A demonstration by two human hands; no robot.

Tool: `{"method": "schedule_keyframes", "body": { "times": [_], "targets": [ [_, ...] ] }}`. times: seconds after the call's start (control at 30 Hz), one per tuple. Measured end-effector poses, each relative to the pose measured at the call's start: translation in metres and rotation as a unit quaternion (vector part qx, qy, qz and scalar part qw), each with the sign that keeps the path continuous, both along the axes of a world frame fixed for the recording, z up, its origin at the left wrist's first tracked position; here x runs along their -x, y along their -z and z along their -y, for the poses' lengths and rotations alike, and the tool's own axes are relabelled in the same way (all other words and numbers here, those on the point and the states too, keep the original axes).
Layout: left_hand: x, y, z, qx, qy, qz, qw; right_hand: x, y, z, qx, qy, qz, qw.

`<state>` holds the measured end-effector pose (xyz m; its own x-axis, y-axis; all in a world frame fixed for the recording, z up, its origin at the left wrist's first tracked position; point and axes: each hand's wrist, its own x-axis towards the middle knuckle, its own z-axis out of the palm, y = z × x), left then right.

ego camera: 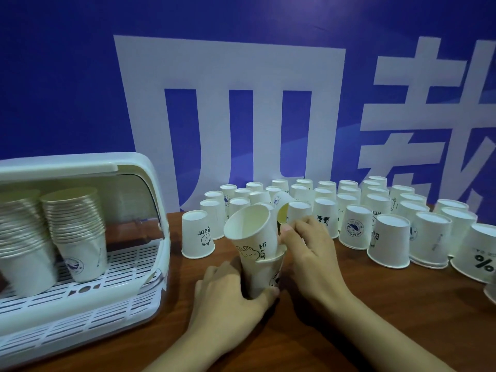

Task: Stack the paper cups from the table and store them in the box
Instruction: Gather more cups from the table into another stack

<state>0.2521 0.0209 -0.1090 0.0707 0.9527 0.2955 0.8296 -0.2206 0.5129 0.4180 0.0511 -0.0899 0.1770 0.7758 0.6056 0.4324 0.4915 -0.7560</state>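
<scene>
My left hand (230,296) grips the base cup (264,277) while my right hand (308,248) pinches the tilted cup (252,232) above it, mid-nesting; next I should straighten and press it down.

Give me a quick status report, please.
Left hand grips lower cup. Right hand seating tilted cup. Box open, nothing blocking.

Two hands (268,267) are in view. One box (150,183) stands on one counter (349,312), with two stacks of cups (72,218) inside it. The hands hold two nested cups (257,253). Roughly forty upside-down cups (389,242) crowd the counter; the far rows overlap too much for an exact count.
</scene>
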Motion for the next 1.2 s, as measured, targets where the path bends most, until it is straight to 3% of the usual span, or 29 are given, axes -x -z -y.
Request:
{"method": "schedule_keyframes", "body": {
  "times": [0.23, 0.5, 0.77, 1.2],
  "targets": [
    [0.001, 0.003, -0.003, 0.0, -0.003, 0.005, 1.0, 0.0, -0.008, 0.008, -0.065, -0.025, -0.068, 0.995],
    [0.002, 0.004, -0.005, -0.018, 0.008, 0.019, 1.0, 0.003, -0.003, 0.001, -0.05, -0.044, 0.064, 0.996],
    [0.001, 0.003, -0.004, -0.015, 0.003, 0.02, 1.0, -0.003, -0.002, -0.002, -0.041, -0.016, 0.062, 0.997],
    [0.003, -0.001, -0.002, 0.002, 0.0, 0.041, 0.999, -0.012, -0.003, -0.001, -0.005, 0.022, 0.226, 0.974]
  ]
}}
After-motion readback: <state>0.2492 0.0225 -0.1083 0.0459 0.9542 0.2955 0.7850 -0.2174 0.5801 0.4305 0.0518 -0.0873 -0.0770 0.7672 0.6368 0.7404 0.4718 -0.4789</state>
